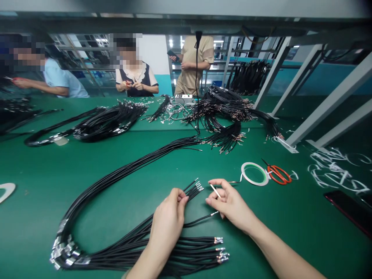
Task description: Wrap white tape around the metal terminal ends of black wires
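In the lower centre of the frame, the left hand (169, 215) pinches black wires (192, 192) slanting up rightward, their tips (200, 187) just left of, and apart from, the white strip (215, 191) that the right hand (229, 199) grasps, slanting down rightward.

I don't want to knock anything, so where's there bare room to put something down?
On the green table, there's room inside the bend of the black cables, left of the left hand, and between the right forearm, the orange scissors and the dark phone. It's crowded along the back with cable heaps, and at right by the white strips.
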{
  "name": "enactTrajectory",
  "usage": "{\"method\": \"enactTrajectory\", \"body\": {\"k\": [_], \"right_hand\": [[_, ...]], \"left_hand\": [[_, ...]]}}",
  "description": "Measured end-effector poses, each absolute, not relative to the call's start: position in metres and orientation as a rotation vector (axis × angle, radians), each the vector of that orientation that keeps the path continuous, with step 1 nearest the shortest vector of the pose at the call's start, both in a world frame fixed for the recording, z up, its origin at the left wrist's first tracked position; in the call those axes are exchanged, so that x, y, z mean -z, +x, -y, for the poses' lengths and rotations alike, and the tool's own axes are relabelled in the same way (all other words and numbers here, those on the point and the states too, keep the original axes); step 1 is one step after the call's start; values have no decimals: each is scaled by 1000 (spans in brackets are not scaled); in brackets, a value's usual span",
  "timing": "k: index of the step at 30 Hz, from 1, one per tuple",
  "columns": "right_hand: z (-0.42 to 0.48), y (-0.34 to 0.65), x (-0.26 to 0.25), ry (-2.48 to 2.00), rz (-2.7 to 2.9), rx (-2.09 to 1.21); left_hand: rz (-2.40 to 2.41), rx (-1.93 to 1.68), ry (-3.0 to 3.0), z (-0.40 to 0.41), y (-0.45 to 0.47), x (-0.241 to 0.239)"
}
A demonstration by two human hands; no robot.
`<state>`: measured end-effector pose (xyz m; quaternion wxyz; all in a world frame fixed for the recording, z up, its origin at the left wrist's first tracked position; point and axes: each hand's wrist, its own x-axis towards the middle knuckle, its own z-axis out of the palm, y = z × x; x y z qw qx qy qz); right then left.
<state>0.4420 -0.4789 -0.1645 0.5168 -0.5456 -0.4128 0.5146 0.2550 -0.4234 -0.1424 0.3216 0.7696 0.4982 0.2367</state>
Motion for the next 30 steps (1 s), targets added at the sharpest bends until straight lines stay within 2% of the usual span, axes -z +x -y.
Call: {"method": "enactTrajectory", "body": {"k": [5,18,30], "right_hand": [[479,437,162,-1241,928,-1208],[478,420,156,-1167,827,-1135],[479,426,154,-1103,826,-1230]], "left_hand": [[-1063,-545,1750,432,263,142],[-1037,-547,1666,438,267,141],[-927,-537,1422,436,270,150]]}}
